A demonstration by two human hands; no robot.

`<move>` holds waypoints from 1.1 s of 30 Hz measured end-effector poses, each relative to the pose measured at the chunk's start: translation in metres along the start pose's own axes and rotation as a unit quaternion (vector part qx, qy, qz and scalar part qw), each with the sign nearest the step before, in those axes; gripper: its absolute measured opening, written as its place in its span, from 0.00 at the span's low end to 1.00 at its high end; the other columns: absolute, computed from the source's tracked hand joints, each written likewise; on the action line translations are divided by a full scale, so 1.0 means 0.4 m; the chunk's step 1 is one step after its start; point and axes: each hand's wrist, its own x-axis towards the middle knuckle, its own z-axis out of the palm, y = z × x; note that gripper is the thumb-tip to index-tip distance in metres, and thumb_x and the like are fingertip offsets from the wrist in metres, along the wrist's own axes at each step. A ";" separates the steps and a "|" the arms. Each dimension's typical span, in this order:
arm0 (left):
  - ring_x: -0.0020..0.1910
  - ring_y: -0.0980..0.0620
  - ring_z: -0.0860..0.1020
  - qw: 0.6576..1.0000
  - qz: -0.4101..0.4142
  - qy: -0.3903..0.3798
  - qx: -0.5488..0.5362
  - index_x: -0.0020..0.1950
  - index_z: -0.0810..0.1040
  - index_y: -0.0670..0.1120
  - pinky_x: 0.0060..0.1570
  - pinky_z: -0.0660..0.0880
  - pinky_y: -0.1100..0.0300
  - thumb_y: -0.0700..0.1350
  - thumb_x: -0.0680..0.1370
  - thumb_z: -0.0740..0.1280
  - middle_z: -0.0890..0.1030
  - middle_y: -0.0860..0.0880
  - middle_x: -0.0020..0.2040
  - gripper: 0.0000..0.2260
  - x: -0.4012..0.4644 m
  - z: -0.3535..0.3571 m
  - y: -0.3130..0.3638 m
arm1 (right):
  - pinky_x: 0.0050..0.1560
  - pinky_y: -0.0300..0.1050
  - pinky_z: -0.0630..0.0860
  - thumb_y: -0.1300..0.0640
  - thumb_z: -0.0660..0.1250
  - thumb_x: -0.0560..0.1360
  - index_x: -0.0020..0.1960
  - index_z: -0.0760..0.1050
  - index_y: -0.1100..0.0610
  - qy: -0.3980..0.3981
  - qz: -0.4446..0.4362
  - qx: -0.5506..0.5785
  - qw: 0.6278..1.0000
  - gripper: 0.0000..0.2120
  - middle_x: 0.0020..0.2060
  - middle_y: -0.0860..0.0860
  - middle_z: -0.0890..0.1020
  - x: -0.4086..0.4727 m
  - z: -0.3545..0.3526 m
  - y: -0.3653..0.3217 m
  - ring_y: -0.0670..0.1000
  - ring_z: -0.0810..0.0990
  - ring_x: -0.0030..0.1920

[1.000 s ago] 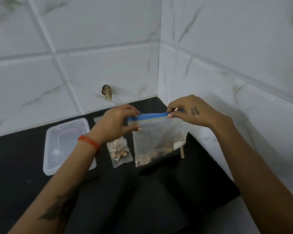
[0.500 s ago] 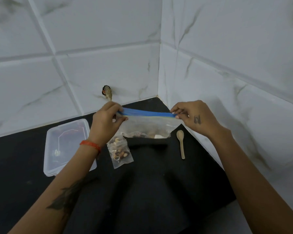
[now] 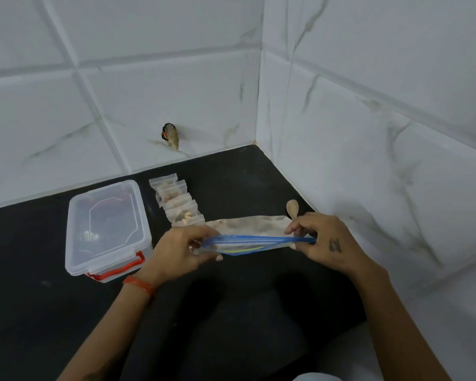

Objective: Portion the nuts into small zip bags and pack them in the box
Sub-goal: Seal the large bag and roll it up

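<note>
You've got the big zip bag (image 3: 248, 232) lying flat on the bench (image 3: 231, 312), your left hand (image 3: 180, 253) and right hand (image 3: 323, 240) each pinching an end of the blue zip strip between thumb and fingers. Looks like you're sealing or opening it, hard to say which. Either way, keep the strip taut and run along it evenly so no nuts jam the track. The small filled bags (image 3: 176, 202) sit in a row just beside the closed box (image 3: 107, 229), with the wooden spoon (image 3: 292, 208) behind your right hand.
</note>
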 end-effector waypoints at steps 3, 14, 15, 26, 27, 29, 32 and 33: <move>0.47 0.58 0.79 0.998 -0.031 -0.020 -0.056 0.51 0.81 0.50 0.48 0.77 0.65 0.67 0.68 0.65 0.82 0.52 0.48 0.24 -0.001 0.003 -0.003 | 0.45 0.31 0.72 0.55 0.72 0.72 0.49 0.82 0.55 -0.028 0.027 0.003 0.999 0.07 0.43 0.46 0.81 0.004 0.011 0.012 0.45 0.77 0.42; 0.52 0.51 0.80 0.937 -0.225 -0.045 -0.264 0.49 0.80 0.48 0.56 0.75 0.56 0.47 0.75 0.65 0.81 0.48 0.52 0.06 -0.014 0.060 0.001 | 0.59 0.47 0.73 0.47 0.68 0.72 0.61 0.75 0.49 -0.090 0.098 -0.080 0.988 0.18 0.52 0.47 0.78 -0.007 0.046 0.012 0.49 0.76 0.54; 0.52 0.52 0.79 0.939 -0.223 -0.036 -0.257 0.49 0.79 0.49 0.56 0.75 0.56 0.47 0.75 0.66 0.81 0.49 0.52 0.05 -0.016 0.061 0.001 | 0.61 0.49 0.72 0.43 0.68 0.71 0.67 0.70 0.47 -0.069 0.081 -0.115 0.988 0.26 0.57 0.47 0.76 -0.008 0.047 0.007 0.49 0.74 0.57; 0.49 0.53 0.79 0.960 -0.185 0.008 -0.208 0.45 0.79 0.50 0.50 0.75 0.65 0.42 0.76 0.66 0.81 0.49 0.48 0.04 -0.015 0.049 0.027 | 0.55 0.44 0.75 0.52 0.67 0.75 0.51 0.79 0.50 -0.031 -0.029 -0.035 0.999 0.06 0.46 0.48 0.82 0.041 0.146 -0.151 0.45 0.77 0.46; 0.49 0.53 0.80 0.960 -0.192 0.005 -0.206 0.45 0.79 0.51 0.51 0.76 0.63 0.42 0.76 0.67 0.81 0.49 0.48 0.04 -0.017 0.047 0.024 | 0.54 0.43 0.75 0.52 0.67 0.75 0.50 0.80 0.50 -0.032 -0.025 -0.039 0.998 0.05 0.44 0.48 0.82 0.044 0.148 -0.152 0.45 0.77 0.45; 0.50 0.54 0.80 0.955 -0.198 -0.016 -0.220 0.52 0.77 0.53 0.53 0.76 0.62 0.43 0.73 0.70 0.81 0.50 0.50 0.09 -0.022 0.034 0.021 | 0.52 0.40 0.74 0.52 0.68 0.74 0.48 0.80 0.50 -0.038 -0.017 -0.036 0.998 0.05 0.43 0.47 0.82 0.047 0.146 -0.153 0.44 0.77 0.44; 0.53 0.52 0.80 0.946 -0.193 -0.032 -0.257 0.62 0.70 0.57 0.53 0.77 0.62 0.45 0.68 0.74 0.80 0.52 0.54 0.26 -0.025 0.005 0.017 | 0.52 0.40 0.74 0.53 0.70 0.73 0.48 0.81 0.49 -0.058 -0.008 -0.032 0.998 0.05 0.43 0.46 0.83 0.052 0.144 -0.153 0.44 0.77 0.45; 0.53 0.53 0.79 0.954 -0.185 -0.032 -0.234 0.62 0.70 0.58 0.52 0.76 0.64 0.44 0.68 0.75 0.79 0.53 0.55 0.27 -0.023 -0.002 0.019 | 0.53 0.41 0.74 0.53 0.70 0.73 0.48 0.82 0.49 -0.060 -0.006 -0.033 0.998 0.05 0.43 0.46 0.83 0.052 0.143 -0.153 0.44 0.77 0.45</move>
